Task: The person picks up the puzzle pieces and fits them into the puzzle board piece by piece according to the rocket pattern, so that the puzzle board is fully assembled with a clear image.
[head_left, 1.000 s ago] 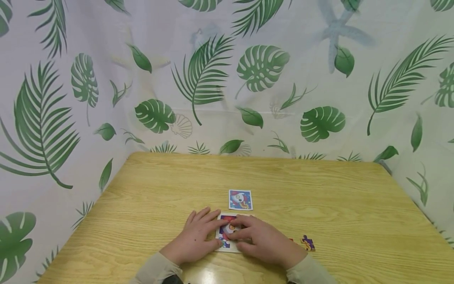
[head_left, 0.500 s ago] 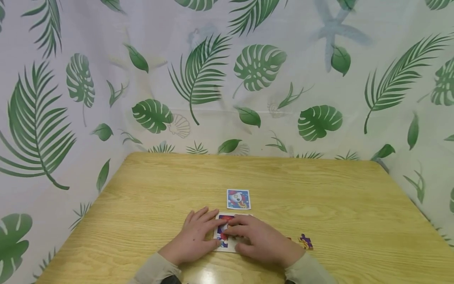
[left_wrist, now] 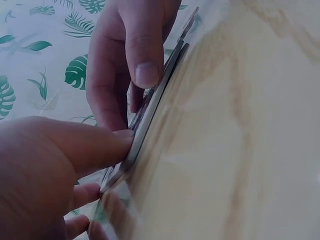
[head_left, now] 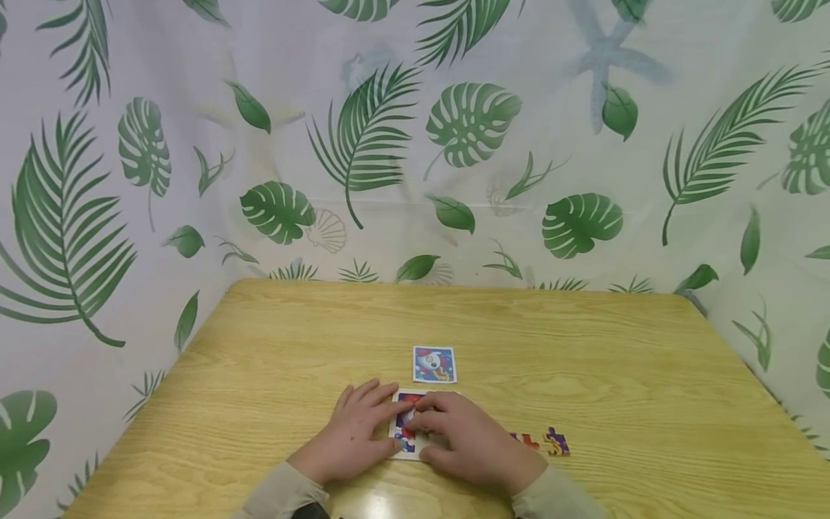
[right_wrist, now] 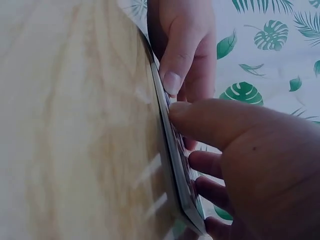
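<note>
A small puzzle tray with a white border lies on the table, red, white and purple pieces in its left part. My left hand rests along its left side, fingers spread, thumb on the lower left corner. Over the right part, my right hand lies with bent fingers, their tips touching the picture and the thumb near the front border. Both thumbs touch or come close to the tray's front edge in the right wrist view. The right hand hides much of the tray; whether a piece is under its fingertips cannot be seen.
A square picture card of a white rocket lies just behind the tray. Several loose pieces, among them a purple and yellow one, lie right of the right hand. Behind the wooden table hangs a leaf-patterned curtain.
My right hand has shifted slightly left over the tray, so more of the loose pieces beside it show. The left hand stays in place. The head view has turned slightly.
</note>
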The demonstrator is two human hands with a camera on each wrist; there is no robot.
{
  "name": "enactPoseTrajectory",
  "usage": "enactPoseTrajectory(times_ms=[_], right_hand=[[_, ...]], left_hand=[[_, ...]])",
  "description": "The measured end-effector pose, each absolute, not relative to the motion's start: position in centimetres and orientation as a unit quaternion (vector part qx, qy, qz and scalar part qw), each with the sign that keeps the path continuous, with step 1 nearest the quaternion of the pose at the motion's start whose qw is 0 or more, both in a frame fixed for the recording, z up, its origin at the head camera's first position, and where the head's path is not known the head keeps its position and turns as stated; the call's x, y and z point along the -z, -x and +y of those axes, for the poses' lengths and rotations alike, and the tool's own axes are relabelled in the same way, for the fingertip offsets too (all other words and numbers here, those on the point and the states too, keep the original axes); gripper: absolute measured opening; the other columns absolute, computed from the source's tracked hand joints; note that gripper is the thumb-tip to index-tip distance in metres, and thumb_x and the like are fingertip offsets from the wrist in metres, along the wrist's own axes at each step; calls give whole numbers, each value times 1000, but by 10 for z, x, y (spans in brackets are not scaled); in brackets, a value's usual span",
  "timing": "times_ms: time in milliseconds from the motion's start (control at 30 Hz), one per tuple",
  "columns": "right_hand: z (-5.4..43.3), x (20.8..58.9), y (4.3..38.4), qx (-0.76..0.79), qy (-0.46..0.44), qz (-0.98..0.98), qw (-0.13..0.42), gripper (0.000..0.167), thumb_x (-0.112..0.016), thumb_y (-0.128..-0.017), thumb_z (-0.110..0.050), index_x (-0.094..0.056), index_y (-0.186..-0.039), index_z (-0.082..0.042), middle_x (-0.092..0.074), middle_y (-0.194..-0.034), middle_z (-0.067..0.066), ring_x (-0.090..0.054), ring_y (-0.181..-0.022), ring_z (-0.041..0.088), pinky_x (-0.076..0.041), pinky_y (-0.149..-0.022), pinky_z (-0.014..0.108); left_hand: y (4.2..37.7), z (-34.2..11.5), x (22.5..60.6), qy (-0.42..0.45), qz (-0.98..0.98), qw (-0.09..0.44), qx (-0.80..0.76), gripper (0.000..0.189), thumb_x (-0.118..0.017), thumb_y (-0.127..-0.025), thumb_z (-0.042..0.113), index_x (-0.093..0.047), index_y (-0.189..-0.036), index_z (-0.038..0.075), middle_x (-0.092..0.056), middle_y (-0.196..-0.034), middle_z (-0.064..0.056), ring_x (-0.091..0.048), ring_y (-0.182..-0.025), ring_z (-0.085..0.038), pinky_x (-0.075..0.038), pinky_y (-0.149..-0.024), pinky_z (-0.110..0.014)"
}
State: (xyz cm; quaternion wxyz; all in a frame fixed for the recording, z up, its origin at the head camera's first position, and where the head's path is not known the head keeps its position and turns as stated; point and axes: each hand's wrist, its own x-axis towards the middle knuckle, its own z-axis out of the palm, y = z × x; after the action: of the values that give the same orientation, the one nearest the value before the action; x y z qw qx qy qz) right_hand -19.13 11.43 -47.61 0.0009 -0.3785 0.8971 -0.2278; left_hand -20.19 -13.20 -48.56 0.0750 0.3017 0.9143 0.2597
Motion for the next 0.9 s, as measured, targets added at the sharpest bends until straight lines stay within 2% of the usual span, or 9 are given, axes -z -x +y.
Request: enactPoseTrajectory(times_ms=[267,467,900], right_hand=[[104,476,189,229,329,915,-45,22,-77,-86,-29,-71,-107,-23,-62,-124,-3,-57,-117,18,-46,-103,43],[94,480,191,220,295,927,-71,19,-79,-82,-31,-65,-93,-23,-61,-115,-6,-56,-104,15,-50,-90,40],[92,479,191,211,283,934,-63,23,-81,-84,-37,-61,-89,-27,-58,-111,-9,-53,-99,13,-48,-82,37]], left_hand=[[203,-129,484,-303,916,70,-253,54,-64,-96,38,-54,-148,29,-34,-162,-4,-17,-151,-36,-2,-116,-67],[201,-130,482,-301,917,67,-253,54,-64,-96,36,-55,-148,26,-35,-161,-6,-18,-151,-36,-2,-117,-66],[202,-129,482,-305,917,70,-248,53,-63,-97,35,-54,-148,24,-34,-161,-6,-18,-151,-36,-2,-116,-67]])
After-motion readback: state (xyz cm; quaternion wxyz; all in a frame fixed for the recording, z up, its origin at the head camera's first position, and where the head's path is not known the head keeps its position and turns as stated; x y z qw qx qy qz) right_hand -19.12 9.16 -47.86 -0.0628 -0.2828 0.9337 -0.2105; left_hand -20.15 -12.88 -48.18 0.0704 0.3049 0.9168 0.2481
